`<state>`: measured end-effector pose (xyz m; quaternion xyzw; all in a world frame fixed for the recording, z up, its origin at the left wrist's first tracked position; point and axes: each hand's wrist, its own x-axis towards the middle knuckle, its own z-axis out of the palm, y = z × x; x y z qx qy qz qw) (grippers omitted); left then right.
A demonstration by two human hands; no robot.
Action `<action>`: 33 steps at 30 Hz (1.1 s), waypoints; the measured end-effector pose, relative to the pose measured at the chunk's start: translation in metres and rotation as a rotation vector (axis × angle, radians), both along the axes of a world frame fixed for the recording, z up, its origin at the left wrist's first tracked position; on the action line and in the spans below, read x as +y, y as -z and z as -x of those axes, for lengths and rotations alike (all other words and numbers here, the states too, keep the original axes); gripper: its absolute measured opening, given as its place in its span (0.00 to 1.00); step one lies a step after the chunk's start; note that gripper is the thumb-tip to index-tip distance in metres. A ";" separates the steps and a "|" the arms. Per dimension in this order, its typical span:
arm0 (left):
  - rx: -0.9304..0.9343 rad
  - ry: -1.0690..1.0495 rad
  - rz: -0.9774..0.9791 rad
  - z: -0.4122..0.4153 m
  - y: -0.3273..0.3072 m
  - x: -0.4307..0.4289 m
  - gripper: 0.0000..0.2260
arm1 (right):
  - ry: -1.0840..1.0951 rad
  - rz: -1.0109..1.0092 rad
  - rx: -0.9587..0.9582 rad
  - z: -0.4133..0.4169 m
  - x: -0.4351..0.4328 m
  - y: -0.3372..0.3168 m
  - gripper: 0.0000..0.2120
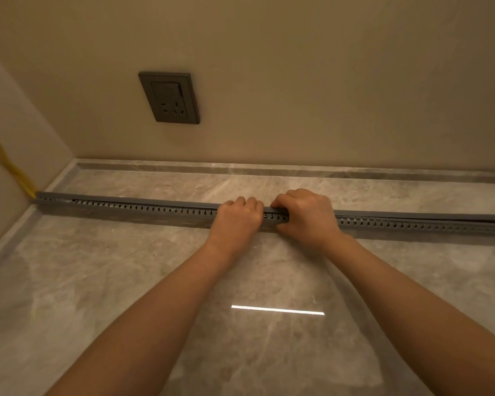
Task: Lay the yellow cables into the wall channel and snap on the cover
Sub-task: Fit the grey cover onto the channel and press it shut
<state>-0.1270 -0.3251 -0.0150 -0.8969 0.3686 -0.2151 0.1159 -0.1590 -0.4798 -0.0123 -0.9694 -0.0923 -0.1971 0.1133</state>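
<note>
From where I stand, two bare forearms reach out over the glossy marble floor [126, 281], past a bright streak of reflected light [277, 310]. The left hand [239, 221] and the right hand [306, 217] sit close together, almost touching, about midway along the grey slotted channel [143, 208]. Both hands grip it, with the fingers curled over its top edge. I cannot see the thumbs well enough to say where they press.

The channel lies along the floor, running left to right, a little apart from the stone skirting [240, 167] at the foot of the far wall. The cover [412, 216] lies along its top. To the left of the hands it looks seated flat. To the right I think it rides a touch proud, with a dark gap under it.

At the far left end the yellow cables [3, 158] come out of the channel and climb the side wall. No yellow shows through the slots, so the cables seem to be laid already.

So this looks like the snapping step, about half done. The next move probably calls for firm downward squeezes worked rightward, keeping the cover lined up with both lips. A dark socket [169, 97] sits on the wall above.
</note>
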 end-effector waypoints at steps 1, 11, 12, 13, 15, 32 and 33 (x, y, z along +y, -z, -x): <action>-0.004 0.005 -0.026 -0.001 -0.002 0.002 0.07 | -0.021 0.016 -0.011 0.001 0.000 0.002 0.09; -0.012 -0.022 -0.170 -0.002 -0.010 -0.004 0.08 | -0.093 0.089 -0.017 0.020 -0.053 0.003 0.13; -0.004 -0.022 -0.172 -0.003 -0.010 -0.004 0.09 | -0.075 0.090 -0.013 0.023 -0.060 0.003 0.13; 0.003 -0.027 -0.174 -0.004 -0.010 -0.004 0.09 | -0.053 0.089 -0.009 0.027 -0.067 0.003 0.13; 0.019 -0.040 -0.180 -0.005 -0.010 -0.005 0.08 | -0.019 0.091 -0.015 0.032 -0.076 0.002 0.13; 0.076 0.058 -0.115 -0.017 -0.008 0.000 0.10 | 0.083 0.148 -0.012 0.029 -0.067 -0.011 0.13; 0.063 0.080 -0.102 -0.017 -0.010 0.001 0.11 | 0.083 0.148 -0.019 0.029 -0.067 -0.011 0.13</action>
